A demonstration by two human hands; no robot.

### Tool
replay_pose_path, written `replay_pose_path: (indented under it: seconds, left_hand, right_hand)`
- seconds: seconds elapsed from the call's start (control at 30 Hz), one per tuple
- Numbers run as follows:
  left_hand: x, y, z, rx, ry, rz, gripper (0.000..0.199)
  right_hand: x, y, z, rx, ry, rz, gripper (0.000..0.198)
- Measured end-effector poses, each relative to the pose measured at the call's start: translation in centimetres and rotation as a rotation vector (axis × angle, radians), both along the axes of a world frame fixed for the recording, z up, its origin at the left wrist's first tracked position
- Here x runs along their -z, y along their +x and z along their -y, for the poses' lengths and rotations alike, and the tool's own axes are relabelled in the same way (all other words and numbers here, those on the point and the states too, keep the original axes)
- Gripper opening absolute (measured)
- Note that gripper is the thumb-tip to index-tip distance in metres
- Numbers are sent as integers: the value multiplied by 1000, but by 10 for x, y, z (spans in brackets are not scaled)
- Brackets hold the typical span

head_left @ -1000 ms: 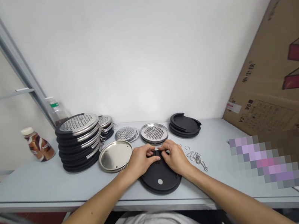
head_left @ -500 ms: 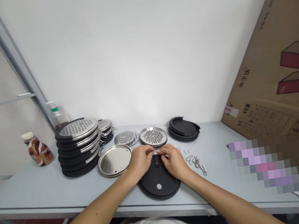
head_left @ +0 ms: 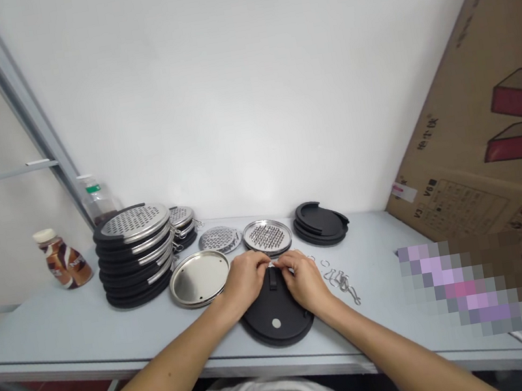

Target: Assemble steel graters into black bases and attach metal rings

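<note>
A round black case (head_left: 278, 338) lies at the table's front edge, with a short strap (head_left: 273, 278) and a pale round spot on its upper face. Over its far edge, my left hand (head_left: 250, 276) and my right hand (head_left: 301, 276) meet fingertip to fingertip at the strap's end. Both are closed in a pinch; a small shiny bit shows between them, too hidden to name. Right of my right hand lie loose metal rings (head_left: 325, 264) and a small heap of metal clips (head_left: 341, 280).
Left stands a tall stack of black-rimmed graters (head_left: 136, 255), with a smaller stack (head_left: 183, 224) behind. Metal discs (head_left: 199, 278), grater plates (head_left: 267, 237) and black cases (head_left: 321, 224) lie beyond my hands. Bottles (head_left: 64, 260) stand far left; a large carton (head_left: 482, 187) leans at right.
The view has shifted very slightly. Both hands keep their pinch at the strap's end, and the black case stays in place.
</note>
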State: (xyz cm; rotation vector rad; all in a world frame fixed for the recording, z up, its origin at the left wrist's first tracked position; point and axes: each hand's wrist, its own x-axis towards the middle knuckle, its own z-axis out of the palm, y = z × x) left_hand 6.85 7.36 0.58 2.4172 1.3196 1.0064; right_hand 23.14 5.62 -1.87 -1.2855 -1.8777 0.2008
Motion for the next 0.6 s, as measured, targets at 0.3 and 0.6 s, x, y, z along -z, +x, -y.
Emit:
replay_pose_path:
  seconds: [0.3,0.6]
  left_hand:
    - [3,1,1,-63,16,-60,20]
    - [6,-1,-2,-37,21,-103,23]
  right_hand:
    - [0,0,0,9,-2,12,28]
    - [3,0,-1,15,4,18,26]
